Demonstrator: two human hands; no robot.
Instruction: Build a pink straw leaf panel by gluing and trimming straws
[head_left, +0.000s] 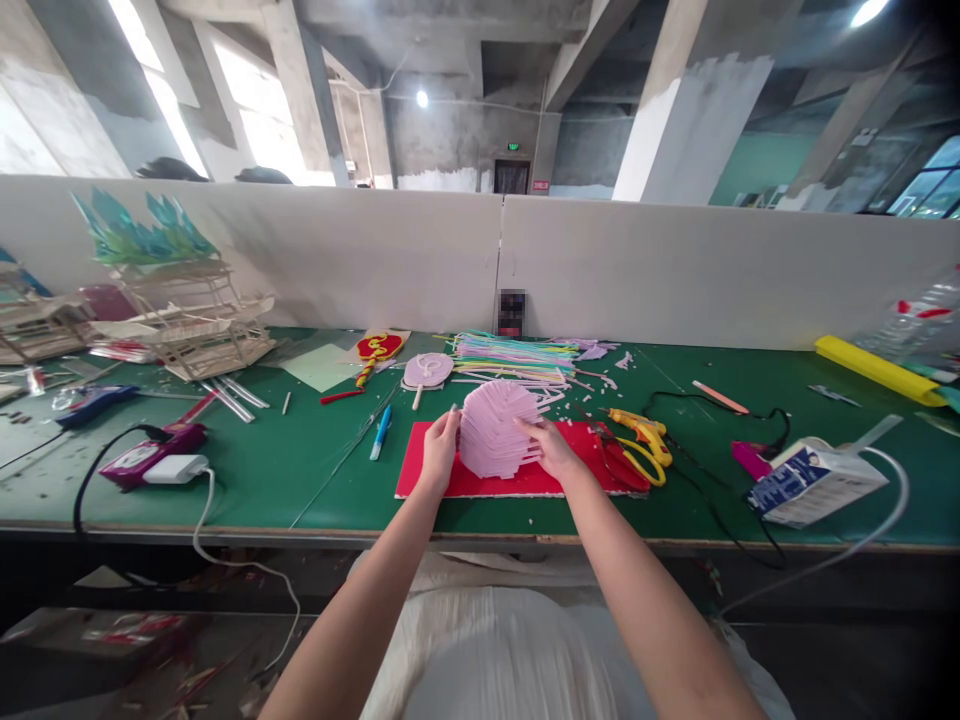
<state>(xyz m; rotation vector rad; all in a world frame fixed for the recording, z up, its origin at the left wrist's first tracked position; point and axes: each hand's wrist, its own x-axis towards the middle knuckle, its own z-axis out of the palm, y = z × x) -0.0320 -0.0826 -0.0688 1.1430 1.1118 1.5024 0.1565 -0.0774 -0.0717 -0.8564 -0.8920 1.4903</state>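
A rounded pink piece made of overlapping strips point(496, 432) is held up between my hands, over a red board point(420, 470) on the green tabletop. My left hand point(441, 448) grips its left edge, thumb toward the top. At its right edge, my right hand point(551, 447) pinches it where strip ends stick out. Scissors with yellow handles point(643, 462) lie on the board's right end, beside a yellow glue gun point(637, 428). Behind the piece is a pile of thin coloured strips point(517, 352). Left of the pile lies a pink round fan shape with a handle point(427, 371).
A blue pen point(381, 433) lies left of the board. A purple power strip point(154, 455) with a white plug sits farther left, near layered stick models point(202, 320). At right are a carton point(825, 482), black cables and a yellow bar point(877, 370). A white partition point(337, 260) borders the back.
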